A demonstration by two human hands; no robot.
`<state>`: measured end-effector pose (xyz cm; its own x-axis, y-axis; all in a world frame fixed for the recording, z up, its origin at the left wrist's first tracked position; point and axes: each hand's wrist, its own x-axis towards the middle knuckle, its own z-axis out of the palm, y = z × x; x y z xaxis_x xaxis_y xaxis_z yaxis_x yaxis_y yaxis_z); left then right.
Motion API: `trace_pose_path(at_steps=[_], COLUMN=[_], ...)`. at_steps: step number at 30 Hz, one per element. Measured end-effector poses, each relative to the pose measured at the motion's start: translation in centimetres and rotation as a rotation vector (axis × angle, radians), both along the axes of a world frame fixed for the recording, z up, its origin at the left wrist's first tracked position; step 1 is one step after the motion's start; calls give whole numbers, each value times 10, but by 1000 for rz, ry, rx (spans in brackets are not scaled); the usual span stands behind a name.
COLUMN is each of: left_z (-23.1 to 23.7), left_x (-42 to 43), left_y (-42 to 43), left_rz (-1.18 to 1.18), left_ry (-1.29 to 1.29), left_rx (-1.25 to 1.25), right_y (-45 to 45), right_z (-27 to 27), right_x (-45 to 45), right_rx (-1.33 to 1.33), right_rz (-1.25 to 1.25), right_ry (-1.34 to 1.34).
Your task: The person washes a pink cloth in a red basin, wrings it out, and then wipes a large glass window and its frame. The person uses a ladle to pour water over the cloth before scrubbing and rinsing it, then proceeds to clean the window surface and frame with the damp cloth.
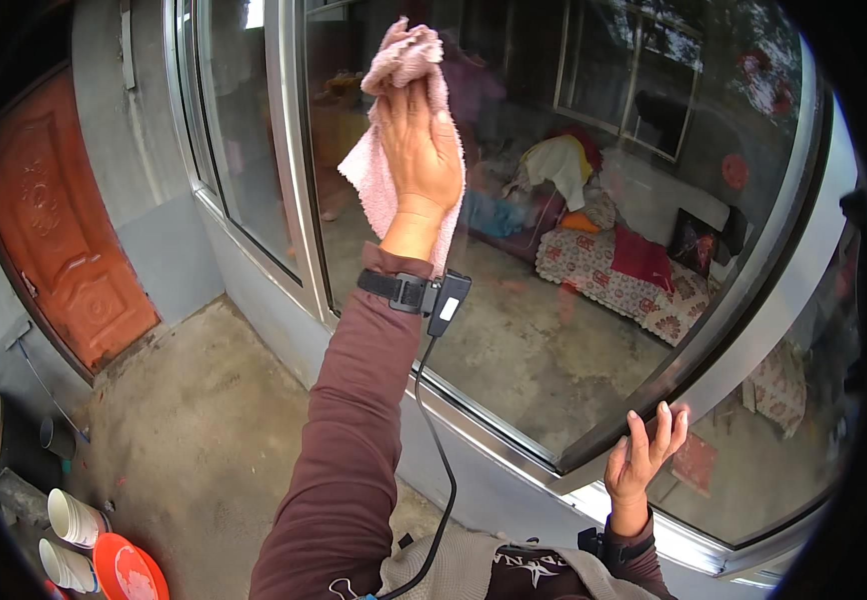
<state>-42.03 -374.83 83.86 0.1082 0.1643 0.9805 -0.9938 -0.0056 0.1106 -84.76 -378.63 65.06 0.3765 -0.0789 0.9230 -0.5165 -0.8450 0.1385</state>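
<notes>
A pink terry cloth lies between my left hand and the large window pane. The back of that hand faces me, its fingers point upward, and the cloth bunches over the fingertips and hangs down past the wrist. Lower right, my right hand is raised with its fingers apart and nothing held, beside the metal corner frame. Its fingertips are at or near the right-hand glass; contact is not certain. Both wrists wear black straps, the left with a small black device and cable.
A sofa with a patterned cover and heaped cloths show through the glass. To the left are a reddish-brown door and concrete floor. White buckets, a red basin and a dark container stand at lower left.
</notes>
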Motion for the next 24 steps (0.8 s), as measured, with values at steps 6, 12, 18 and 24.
trace_pose_path(at_steps=[6, 12, 18, 24], left_z=[-172, -144, 0, -166], left_x=[33, -87, 63, 145], left_y=[31, 8, 16, 34], left_rz=[73, -225, -27, 61], left_ry=[775, -96, -41, 486], left_rx=[105, 332, -58, -49], right_y=[-5, -5, -4, -7], right_z=[-2, -4, -2, -5], right_x=[11, 13, 17, 12], right_rx=[-129, -159, -174, -206], right_rz=[-62, -81, -107, -98], right_ry=[-3, -18, -21, 57])
